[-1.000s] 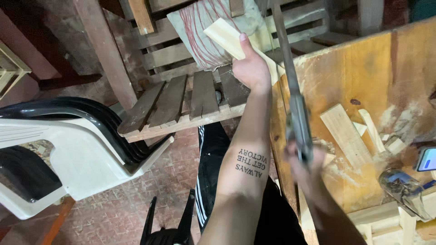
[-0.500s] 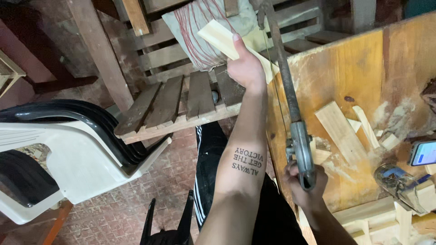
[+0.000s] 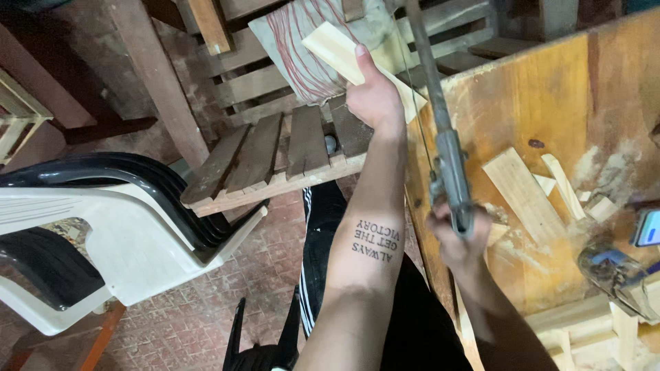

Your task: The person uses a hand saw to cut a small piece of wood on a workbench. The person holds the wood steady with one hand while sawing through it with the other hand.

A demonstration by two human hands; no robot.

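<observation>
Left hand (image 3: 373, 96) closed around a pale wood strip (image 3: 344, 55), thumb on top, pinning it at the edge of the wooden surface (image 3: 550, 89); strip juts up-left past the surface edge, over a slatted wooden pallet (image 3: 275, 154); forearm with dark lettering runs down from the hand. Right hand (image 3: 455, 237) fisted tight on the grey handle of a hacksaw (image 3: 440, 124); saw frame runs up from the hand along the surface's left edge, thin blade just beside the strip near the left hand; whether blade touches the strip cannot be told. No containers visible. On the surface right of the saw: a flat pale wood offcut (image 3: 524, 196), thinner wood scraps (image 3: 567, 182) just beside it, sawdust around them; a phone (image 3: 647, 228) at the right edge; a dark blue-and-grey tool (image 3: 615, 268) below it, partly cut off. Striped cushion (image 3: 309, 51) behind the strip, resting on the pallet; stacked plastic chairs (image 3: 103, 213), white and black, at left; red brick floor (image 3: 206, 316) underneath.
</observation>
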